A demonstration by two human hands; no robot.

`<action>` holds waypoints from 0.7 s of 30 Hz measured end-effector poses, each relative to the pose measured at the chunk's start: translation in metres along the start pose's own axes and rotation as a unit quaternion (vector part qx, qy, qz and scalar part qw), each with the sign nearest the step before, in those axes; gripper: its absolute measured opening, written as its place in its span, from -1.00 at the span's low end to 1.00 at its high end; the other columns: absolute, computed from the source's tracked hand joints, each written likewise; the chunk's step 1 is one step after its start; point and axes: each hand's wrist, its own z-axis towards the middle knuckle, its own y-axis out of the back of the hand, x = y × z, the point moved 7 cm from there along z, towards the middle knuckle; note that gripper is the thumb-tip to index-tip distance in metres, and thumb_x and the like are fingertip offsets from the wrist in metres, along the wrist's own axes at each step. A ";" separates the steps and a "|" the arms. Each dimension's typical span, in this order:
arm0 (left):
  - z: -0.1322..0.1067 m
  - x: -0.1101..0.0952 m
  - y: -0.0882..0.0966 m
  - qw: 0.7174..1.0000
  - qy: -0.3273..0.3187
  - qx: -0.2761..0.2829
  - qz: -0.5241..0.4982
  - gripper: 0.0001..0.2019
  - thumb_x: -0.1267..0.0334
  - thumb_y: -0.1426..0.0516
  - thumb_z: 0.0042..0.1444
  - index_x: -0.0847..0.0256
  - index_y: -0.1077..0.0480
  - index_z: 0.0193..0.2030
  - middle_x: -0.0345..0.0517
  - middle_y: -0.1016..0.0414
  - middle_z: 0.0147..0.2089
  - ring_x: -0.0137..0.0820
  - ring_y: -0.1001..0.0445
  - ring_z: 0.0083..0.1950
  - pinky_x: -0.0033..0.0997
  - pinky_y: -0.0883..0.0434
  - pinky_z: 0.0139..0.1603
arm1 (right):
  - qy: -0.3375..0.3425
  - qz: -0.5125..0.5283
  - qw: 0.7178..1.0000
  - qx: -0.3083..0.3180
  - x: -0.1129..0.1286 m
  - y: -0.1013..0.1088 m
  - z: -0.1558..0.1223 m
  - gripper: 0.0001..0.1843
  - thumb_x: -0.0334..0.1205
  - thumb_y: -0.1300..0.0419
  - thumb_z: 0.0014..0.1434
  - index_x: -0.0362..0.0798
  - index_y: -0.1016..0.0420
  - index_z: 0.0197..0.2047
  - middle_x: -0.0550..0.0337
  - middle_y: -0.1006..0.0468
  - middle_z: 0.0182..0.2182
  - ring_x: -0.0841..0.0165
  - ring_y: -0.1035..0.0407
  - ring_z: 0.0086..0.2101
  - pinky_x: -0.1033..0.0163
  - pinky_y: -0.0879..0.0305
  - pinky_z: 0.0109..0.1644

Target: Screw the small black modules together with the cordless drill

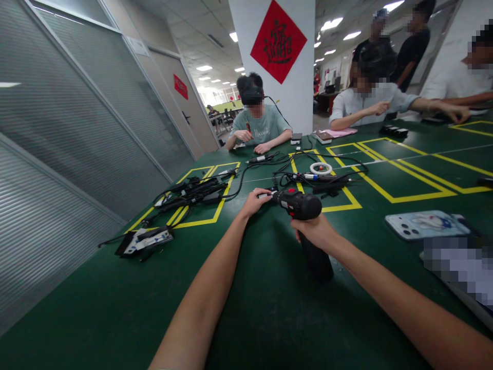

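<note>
My right hand (318, 229) is wrapped round the handle of a black cordless drill (302, 205) with red details. The drill lies level above the green table, its chuck pointing left and away from me. Close to the chuck is my left hand (253, 202), its fingers closed at a small pale piece (265, 195). That piece is too small to name, and I cannot tell whether it touches the drill's tip. Part of the drill's handle is hidden behind my right fingers.
Tangled black cables (192, 194) lie left on the green table (115, 303). Beyond the drill are more cables, pen-like tools (314, 177) and a white tape roll (321, 168). A phone (425, 225) lies right. Across the table sits a person in a headset (259, 121); others are at right.
</note>
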 end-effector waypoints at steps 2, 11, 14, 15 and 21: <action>0.000 -0.001 0.000 1.000 0.001 0.002 0.001 -0.72 0.13 -0.19 -0.04 0.13 -0.52 -0.17 -0.09 -0.49 -0.10 -0.27 -0.40 -0.01 -0.24 -0.28 0.12 | -0.001 -0.003 1.000 0.001 0.000 0.000 0.000 -0.84 -0.30 -0.10 -0.11 -0.09 -0.32 -0.66 0.23 -0.37 -0.74 0.44 -0.26 -0.68 0.37 -0.17 -0.60; 0.000 0.000 -0.001 1.000 0.004 0.002 -0.003 -0.71 0.12 -0.20 -0.04 0.14 -0.51 -0.17 -0.09 -0.48 -0.11 -0.28 -0.41 -0.01 -0.26 -0.29 0.11 | 0.006 0.009 1.000 0.001 -0.003 0.000 0.002 -0.85 -0.30 -0.10 -0.10 -0.08 -0.30 -0.65 0.25 -0.36 -0.75 0.43 -0.27 -0.68 0.36 -0.18 -0.60; 0.000 -0.001 -0.001 1.000 0.005 0.005 -0.004 -0.71 0.11 -0.20 -0.04 0.15 -0.51 -0.17 -0.09 -0.48 -0.10 -0.28 -0.41 -0.01 -0.26 -0.29 0.11 | 0.009 0.013 1.000 0.004 -0.003 -0.001 0.003 -0.84 -0.30 -0.10 -0.10 -0.07 -0.29 -0.66 0.25 -0.36 -0.75 0.43 -0.27 -0.68 0.36 -0.18 -0.60; 0.000 -0.001 -0.001 1.000 0.005 0.006 -0.004 -0.71 0.12 -0.20 -0.04 0.15 -0.51 -0.17 -0.09 -0.48 -0.10 -0.28 -0.41 -0.01 -0.26 -0.29 0.12 | 0.007 0.016 1.000 0.006 -0.003 -0.001 0.003 -0.85 -0.30 -0.09 -0.10 -0.07 -0.29 -0.66 0.25 -0.36 -0.75 0.43 -0.27 -0.68 0.36 -0.18 -0.60; 0.000 -0.002 -0.001 1.000 0.012 0.007 -0.002 -0.72 0.12 -0.19 -0.04 0.14 -0.51 -0.17 -0.08 -0.49 -0.09 -0.27 -0.40 0.01 -0.23 -0.28 0.13 | -0.001 0.022 1.000 0.006 0.001 -0.001 0.000 -0.91 -0.32 -0.09 -0.13 -0.07 -0.31 -0.62 0.28 -0.34 -0.76 0.42 -0.26 -0.69 0.36 -0.18 -0.62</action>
